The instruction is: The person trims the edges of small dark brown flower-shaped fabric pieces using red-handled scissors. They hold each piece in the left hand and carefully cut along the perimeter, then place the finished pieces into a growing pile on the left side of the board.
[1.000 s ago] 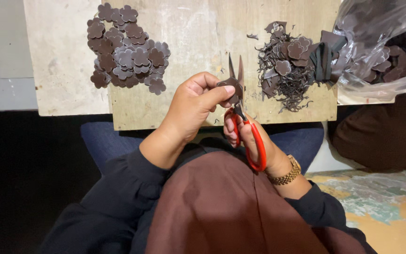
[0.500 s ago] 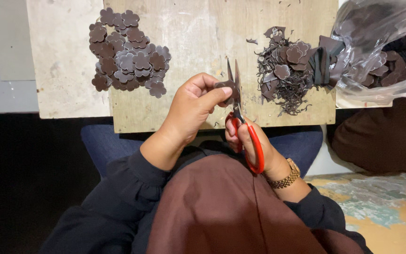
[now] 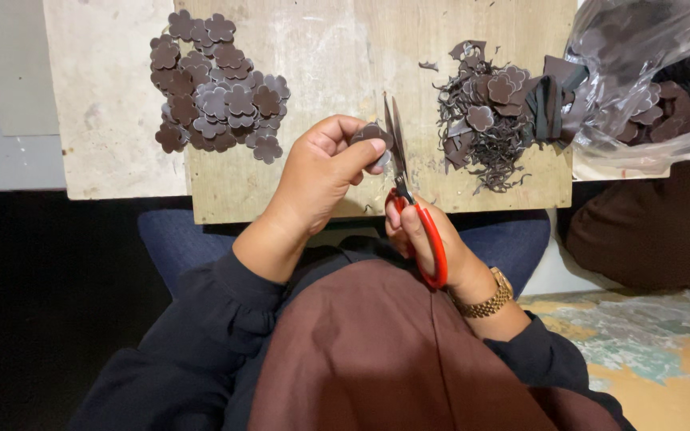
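Observation:
My left hand (image 3: 321, 172) pinches a small dark brown flower-shaped piece (image 3: 370, 134) between thumb and fingers, just above the board's near edge. My right hand (image 3: 429, 239) grips red-handled scissors (image 3: 409, 195), whose blades point up and away and sit against the right side of the piece. A gold watch is on my right wrist. At the far left of the wooden board (image 3: 337, 56) lies a pile of cut brown flower shapes (image 3: 217, 100).
A heap of dark trimmings and uncut pieces (image 3: 493, 132) lies on the board's right part. A clear plastic bag (image 3: 652, 80) with more brown pieces sits at the far right. My lap, in brown cloth, is under the hands. A patterned floor shows at lower right.
The scissors and the held piece have stayed in the same spot; the blades have drawn a little closer together. The piece has turned slightly in my left fingers.

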